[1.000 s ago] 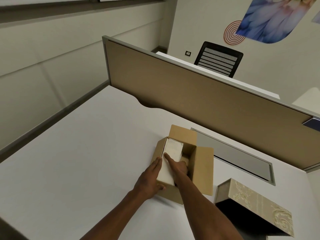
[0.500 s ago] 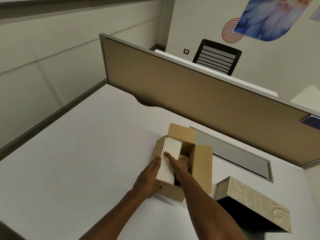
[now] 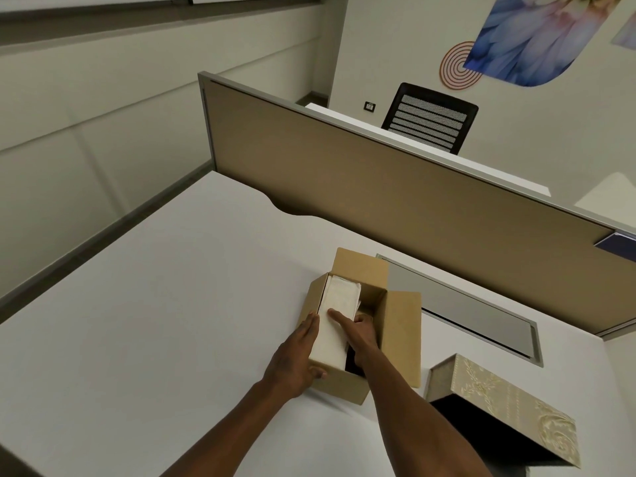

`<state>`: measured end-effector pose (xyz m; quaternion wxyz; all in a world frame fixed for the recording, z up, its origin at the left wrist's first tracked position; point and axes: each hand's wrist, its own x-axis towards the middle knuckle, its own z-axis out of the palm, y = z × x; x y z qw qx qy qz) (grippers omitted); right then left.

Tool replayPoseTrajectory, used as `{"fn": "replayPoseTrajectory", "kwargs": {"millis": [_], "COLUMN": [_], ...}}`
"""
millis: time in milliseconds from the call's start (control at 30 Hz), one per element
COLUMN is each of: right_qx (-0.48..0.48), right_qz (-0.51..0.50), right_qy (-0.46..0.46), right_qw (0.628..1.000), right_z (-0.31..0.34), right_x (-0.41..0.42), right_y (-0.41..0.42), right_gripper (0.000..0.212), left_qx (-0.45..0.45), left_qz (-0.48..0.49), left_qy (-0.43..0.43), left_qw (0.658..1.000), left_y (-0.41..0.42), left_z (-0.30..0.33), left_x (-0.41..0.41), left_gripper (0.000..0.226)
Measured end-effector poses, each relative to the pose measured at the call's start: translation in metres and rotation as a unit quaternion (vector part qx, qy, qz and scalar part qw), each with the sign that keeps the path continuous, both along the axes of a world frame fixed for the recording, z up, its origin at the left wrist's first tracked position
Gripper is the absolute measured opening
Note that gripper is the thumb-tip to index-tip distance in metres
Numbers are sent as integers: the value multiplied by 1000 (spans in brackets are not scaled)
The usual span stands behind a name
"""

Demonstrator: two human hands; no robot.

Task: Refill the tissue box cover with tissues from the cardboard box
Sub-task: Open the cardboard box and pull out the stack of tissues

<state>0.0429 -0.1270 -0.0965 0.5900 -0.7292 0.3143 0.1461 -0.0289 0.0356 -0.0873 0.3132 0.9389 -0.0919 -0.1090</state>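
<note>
white desk fronts a tan partition, office chair beyond.

Two bare forearms, no sleeves; left hand, right hand ungloved.

White desk: cardboard box, tissue box cover.

Soft, dim, even light on my desk; faint shadows, no glare; wide-angle bending toward the edges; slightly soft overall.
</note>
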Motion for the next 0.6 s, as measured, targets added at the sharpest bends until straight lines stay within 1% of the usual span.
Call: {"fn": "replayPoseTrajectory", "kwargs": {"millis": [100, 233, 400, 600], "right_qx": [0, 27, 53, 67], "right_qz": [2, 2, -2, -32], "right_qy": [-15, -24, -27, -41], "right_qw": [1000, 999, 998, 996], "right_z": [-2, -2, 0, 2], "right_x": [1, 2, 0, -5], "right_y": [-1, -1, -2, 1], "right_gripper": [72, 77, 78, 76], "left_qx": [0, 1, 1, 4], "left_qz": [4, 3, 5, 5], "left_qy": [3, 5, 3, 1], "left_qw": [1000, 1000, 1000, 1000], "left_y": [-1, 0, -1, -2], "left_z": [0, 1, 4, 6], "left_x": [0, -1, -1, -2], "left_gripper": [116, 114, 114, 114]}}
